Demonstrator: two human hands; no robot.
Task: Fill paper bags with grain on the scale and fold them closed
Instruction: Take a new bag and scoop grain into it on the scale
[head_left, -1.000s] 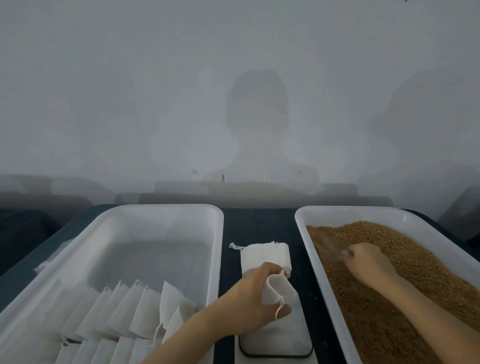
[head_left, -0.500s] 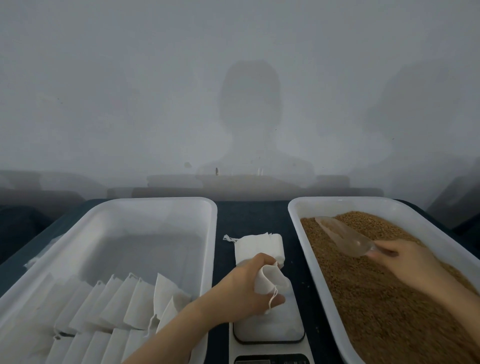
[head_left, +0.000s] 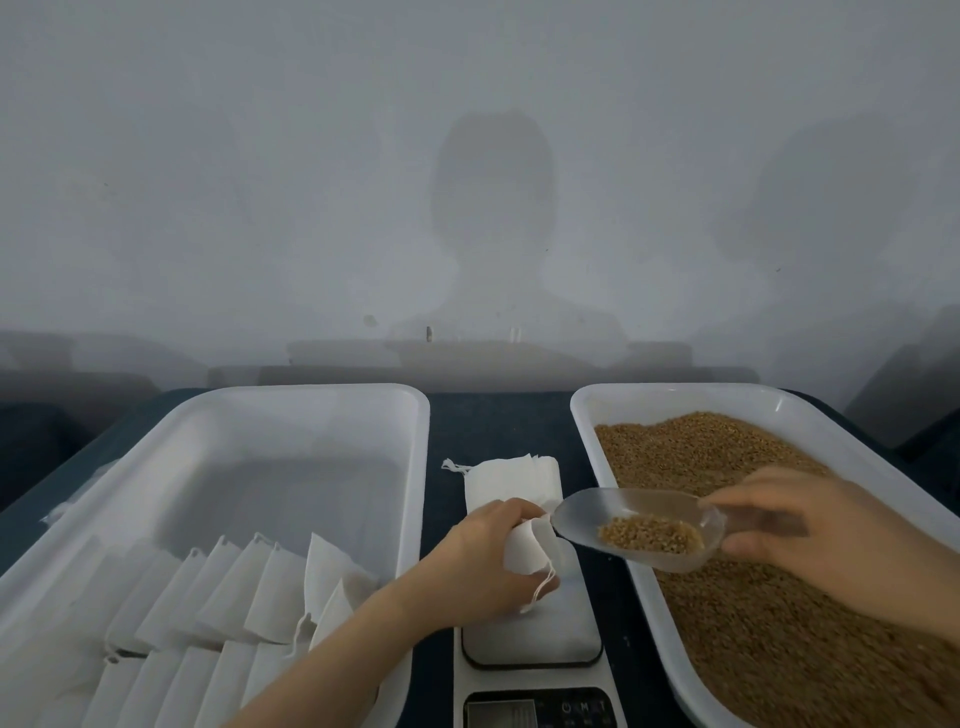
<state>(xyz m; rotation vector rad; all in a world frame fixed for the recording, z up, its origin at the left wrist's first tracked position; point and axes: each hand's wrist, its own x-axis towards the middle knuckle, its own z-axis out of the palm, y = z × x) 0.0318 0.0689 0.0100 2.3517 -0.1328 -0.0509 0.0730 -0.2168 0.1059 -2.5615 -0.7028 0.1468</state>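
My left hand (head_left: 480, 564) grips a small white paper bag (head_left: 529, 550) with a drawstring, holding it upright on the scale (head_left: 535, 644). My right hand (head_left: 810, 540) holds a clear plastic scoop (head_left: 636, 525) by its handle. Some brown grain lies in the scoop. The scoop's tip is right beside the bag's mouth. The white tray on the right (head_left: 613, 415) is full of brown grain (head_left: 779, 623).
A white tray on the left (head_left: 332, 400) holds several filled, folded white bags (head_left: 218, 608) in rows along its near end. A stack of flat unused bags (head_left: 511, 480) lies on the dark table behind the scale. A grey wall rises behind the table.
My right hand lifted the scoop out of the grain tray and carried it left to the bag's mouth, with grain in it. My left hand kept hold of the bag on the scale.
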